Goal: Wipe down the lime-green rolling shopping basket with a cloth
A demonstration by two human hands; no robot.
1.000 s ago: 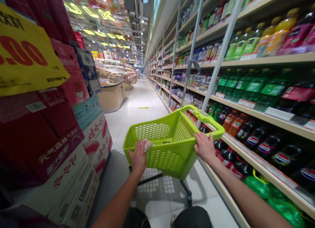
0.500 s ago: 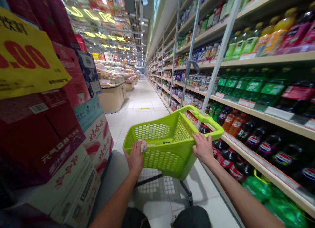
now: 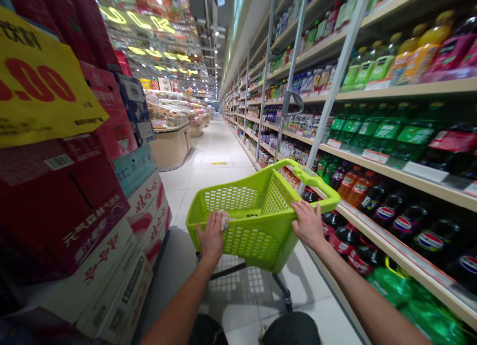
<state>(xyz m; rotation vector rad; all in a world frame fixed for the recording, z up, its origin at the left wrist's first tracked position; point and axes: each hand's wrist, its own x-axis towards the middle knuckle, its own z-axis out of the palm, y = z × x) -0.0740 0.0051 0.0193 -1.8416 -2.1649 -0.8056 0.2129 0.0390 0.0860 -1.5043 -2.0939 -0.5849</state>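
A lime-green shopping cart (image 3: pixel 257 236) with perforated plastic walls stands sideways in front of me. My left hand (image 3: pixel 212 238) presses a crumpled whitish cloth (image 3: pixel 224 220) against the cart's near rim, left of its middle. Most of that cloth is hidden under the fingers. At the right end, my right hand (image 3: pixel 308 222) grips the same rim just below the cart's handle (image 3: pixel 316 181), its fingers hooked over the edge. The basket's visible inside holds only a small dark mark on the floor of it.
Stacked drink cartons (image 3: pixel 89 226) with a yellow price sign (image 3: pixel 48 82) rise close on the left. Shelves of bottles (image 3: pixel 402 131) run along the right, with a metal ladder frame (image 3: pixel 290 97) leaning there. Ahead, a tiled aisle (image 3: pixel 210 146) passes a display counter (image 3: pixel 171 146).
My left hand has slid a little to the right along the near rim with the cloth. My right hand and the cart stay in place.
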